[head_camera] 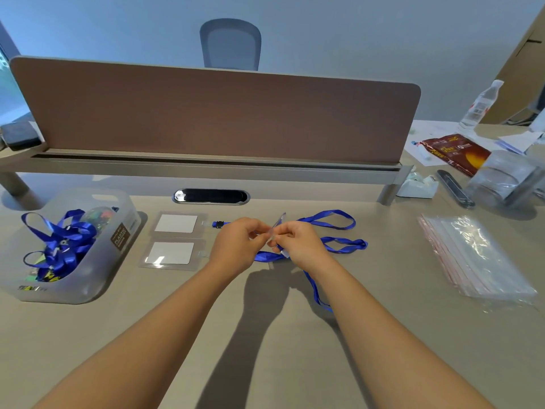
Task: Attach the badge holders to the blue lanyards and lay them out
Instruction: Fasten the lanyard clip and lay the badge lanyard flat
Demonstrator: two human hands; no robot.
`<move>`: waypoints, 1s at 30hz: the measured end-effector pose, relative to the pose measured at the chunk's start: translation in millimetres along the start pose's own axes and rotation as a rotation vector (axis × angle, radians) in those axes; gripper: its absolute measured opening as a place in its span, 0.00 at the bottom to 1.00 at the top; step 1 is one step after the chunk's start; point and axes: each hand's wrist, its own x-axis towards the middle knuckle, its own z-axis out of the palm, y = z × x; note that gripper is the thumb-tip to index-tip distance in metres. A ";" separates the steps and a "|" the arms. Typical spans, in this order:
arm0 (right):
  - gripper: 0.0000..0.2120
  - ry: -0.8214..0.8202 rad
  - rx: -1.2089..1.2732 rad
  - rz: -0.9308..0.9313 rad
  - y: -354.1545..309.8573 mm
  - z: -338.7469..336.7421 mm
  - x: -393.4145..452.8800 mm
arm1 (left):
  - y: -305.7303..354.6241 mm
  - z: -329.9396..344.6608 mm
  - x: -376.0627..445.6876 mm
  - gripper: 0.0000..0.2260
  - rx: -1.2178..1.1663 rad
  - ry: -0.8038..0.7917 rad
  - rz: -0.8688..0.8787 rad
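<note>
My left hand (240, 242) and my right hand (296, 245) meet above the middle of the desk. Between their fingertips they pinch a clear badge holder (278, 224), seen edge-on, and the end of a blue lanyard (317, 290) that trails down under my right wrist. Two clear badge holders with white cards lie flat to the left, the far one (177, 223) and the near one (171, 253). Each is joined to a blue lanyard; the far lanyard (333, 219) and the near lanyard (345, 245) loop out to the right behind my hands.
A translucent plastic bin (88, 273) with several tangled blue lanyards stands at the left. A stack of clear zip bags (474, 258) lies at the right. A brown divider panel (212, 113) closes the back; a red packet, bottle and glass container crowd the far right.
</note>
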 end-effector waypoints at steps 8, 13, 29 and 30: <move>0.12 -0.022 -0.053 -0.041 -4.4 6.0 0.0 | -1.4 -0.7 -1.5 0.05 0.032 0.085 -0.015; 0.13 -0.014 -0.047 -0.044 -5.8 7.3 -0.3 | 0.6 -1.5 1.5 0.06 0.038 0.064 0.000; 0.07 -0.126 0.068 0.061 0.9 22.7 3.0 | -59.4 -24.2 -13.2 0.13 0.213 0.225 0.250; 0.07 -0.135 0.048 0.069 4.0 22.5 2.5 | -64.2 -25.4 -14.4 0.13 0.240 0.230 0.259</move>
